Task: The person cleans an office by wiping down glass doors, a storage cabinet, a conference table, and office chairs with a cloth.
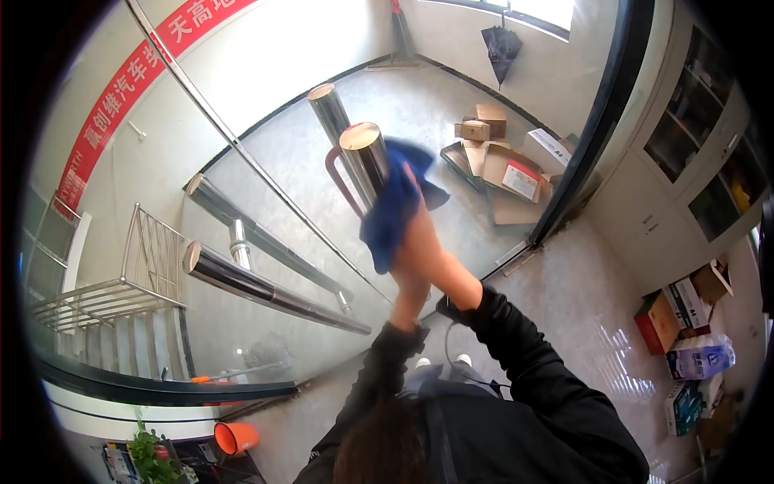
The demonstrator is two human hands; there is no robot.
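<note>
A blue cloth (387,216) is wrapped against the side of a shiny metal door handle (368,161), a thick upright tube with a flat round end. My right hand (419,234) is closed on the cloth and presses it to the tube; motion blurs it a little. Just below and partly behind it is my left hand (409,284), close to the same handle; its fingers are hidden. A reddish-brown loop (337,181) hangs beside the tube. Behind the glass, a matching tube (329,113) shows.
Another long metal handle (266,286) crosses the glass at left. Beyond the glass lie flattened cardboard boxes (504,177) and a hanging umbrella (501,52). A cabinet (637,210) and several packages (700,355) line the right side. An orange bin (236,437) stands at lower left.
</note>
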